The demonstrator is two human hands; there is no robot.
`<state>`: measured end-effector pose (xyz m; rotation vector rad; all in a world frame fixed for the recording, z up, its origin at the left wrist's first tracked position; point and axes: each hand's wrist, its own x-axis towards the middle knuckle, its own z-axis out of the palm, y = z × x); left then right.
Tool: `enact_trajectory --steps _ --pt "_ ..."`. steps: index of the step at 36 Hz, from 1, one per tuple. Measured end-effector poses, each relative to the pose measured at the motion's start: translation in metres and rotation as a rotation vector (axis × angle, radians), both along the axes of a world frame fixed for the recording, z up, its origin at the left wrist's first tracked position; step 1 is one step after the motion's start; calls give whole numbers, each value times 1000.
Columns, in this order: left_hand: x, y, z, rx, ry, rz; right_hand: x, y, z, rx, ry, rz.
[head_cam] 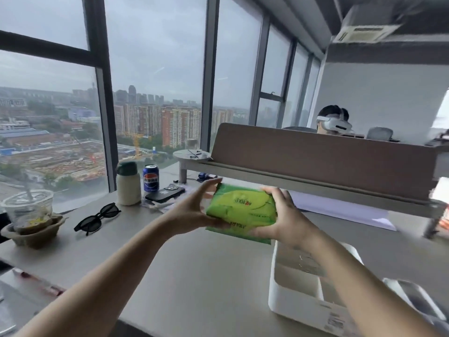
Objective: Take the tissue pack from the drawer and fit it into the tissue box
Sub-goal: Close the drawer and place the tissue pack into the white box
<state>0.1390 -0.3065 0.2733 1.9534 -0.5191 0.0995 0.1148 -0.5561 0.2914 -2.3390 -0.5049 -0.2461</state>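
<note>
Surface: a pale grey desk [194, 276] fills the lower half of the frame and runs up against tall windows.
Room: a high office; the windows in the upper left look out on towers and a building site under grey sky. A brown divider panel [315, 154] crosses the right middle, with a person in a white headset behind it.
Left edge of desk: a clear plastic cup [28, 210] in a paper holder, black sunglasses [97, 218] beside it.
Centre back: a cream bottle [128, 186], a blue cola can [151, 178], and a dark phone [165, 193] lying flat.
Tissue pack [241, 210]: green, held in the air at frame centre, above the desk, up and left of the box.
Pack axis: long side runs left to right, slightly lower at the right; the broad printed face is turned to the camera, print upside down.
Left hand [192, 210]: fingers spread wide and curled onto the pack's left end.
Right hand [286, 215]: clasps the right end, thumb beneath, fingers over the top.
Tissue box [298, 305]: white, open, on the desk at lower right, partly behind the right forearm.
</note>
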Motion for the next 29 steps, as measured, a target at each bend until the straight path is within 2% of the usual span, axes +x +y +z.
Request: enact_trajectory --steps 5,9,15,21,29 --pt "9 -66 -1 14 -110 -54 -10 -66 5 -33 -6 -83" --pt "12 -104 -11 103 -154 -67 -15 -103 -7 -32 39 -131" --pt "14 -136 -31 312 -200 -65 -22 -132 -38 -3 112 -170" --pt "10 -154 -41 407 -279 -49 -26 -147 -55 8 102 -199" --pt "8 -161 -53 540 -281 -26 -28 -154 -63 -182 72 -279"
